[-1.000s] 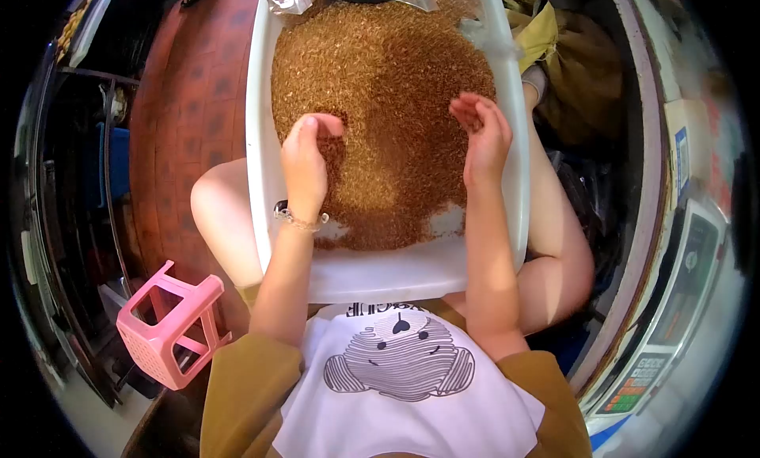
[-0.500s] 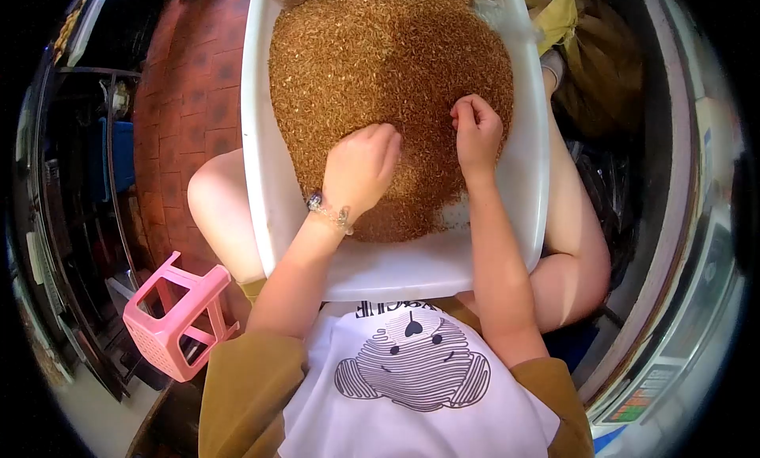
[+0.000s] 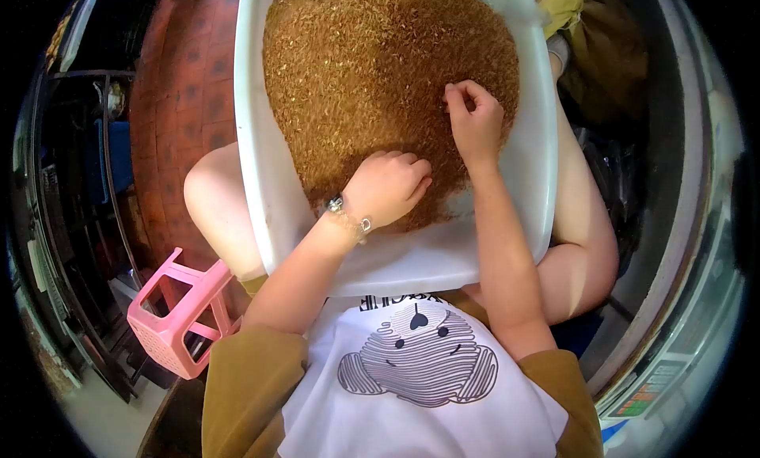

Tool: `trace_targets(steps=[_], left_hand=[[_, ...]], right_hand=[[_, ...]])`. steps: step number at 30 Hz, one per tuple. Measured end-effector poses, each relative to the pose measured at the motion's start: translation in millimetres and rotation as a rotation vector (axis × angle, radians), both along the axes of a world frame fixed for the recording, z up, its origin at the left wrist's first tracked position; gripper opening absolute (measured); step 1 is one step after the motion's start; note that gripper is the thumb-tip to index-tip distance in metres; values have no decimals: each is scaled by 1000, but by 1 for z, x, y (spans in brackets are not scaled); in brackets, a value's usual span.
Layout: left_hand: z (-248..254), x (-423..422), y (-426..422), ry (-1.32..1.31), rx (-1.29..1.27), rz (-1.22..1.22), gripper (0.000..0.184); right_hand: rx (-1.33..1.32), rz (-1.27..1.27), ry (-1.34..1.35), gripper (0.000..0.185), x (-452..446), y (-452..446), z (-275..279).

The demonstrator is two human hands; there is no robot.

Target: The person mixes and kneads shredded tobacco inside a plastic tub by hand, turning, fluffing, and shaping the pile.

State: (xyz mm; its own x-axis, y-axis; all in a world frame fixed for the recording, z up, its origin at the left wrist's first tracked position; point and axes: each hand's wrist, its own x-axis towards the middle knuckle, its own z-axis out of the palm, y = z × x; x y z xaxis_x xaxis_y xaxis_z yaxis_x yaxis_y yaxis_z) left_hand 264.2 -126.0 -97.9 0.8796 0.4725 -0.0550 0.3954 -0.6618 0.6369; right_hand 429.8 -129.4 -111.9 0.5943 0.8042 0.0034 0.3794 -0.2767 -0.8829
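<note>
A white tray (image 3: 380,274) lies across my lap with a broad heap of small brown dried pieces (image 3: 348,78) in it. My left hand (image 3: 389,187), with a bracelet at the wrist, is palm down on the near part of the heap, its fingers curled together; what is under them is hidden. Over the right side of the heap, my right hand (image 3: 475,124) has its thumb and forefinger pinched together. Anything between those fingertips is too small to make out.
A pink plastic stool (image 3: 178,319) stands on the floor at the left, near dark metal shelving (image 3: 107,74). Brown and yellow sacks (image 3: 606,54) lie at the upper right. A device with coloured keys (image 3: 645,391) is at the lower right.
My left hand has moved right and toward me across the heap, its fingers curling down. My right hand has gone from loosely open to a pinch. The view has shifted slightly.
</note>
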Motion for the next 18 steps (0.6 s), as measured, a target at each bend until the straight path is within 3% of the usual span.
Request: trace_targets(steps=[10,13,18], left_hand=[[-6,-2,-10,199,-90,-49,15],[-9,-3,-13,195,-116,-34,15],[-14,-8,-18,328,-128,-8,18]], right_hand=[[-44,76,-127,20,-4,0,6],[-28,101,-284,19,-8,-1,11],[-57,89,-224,18,-10,0,9]])
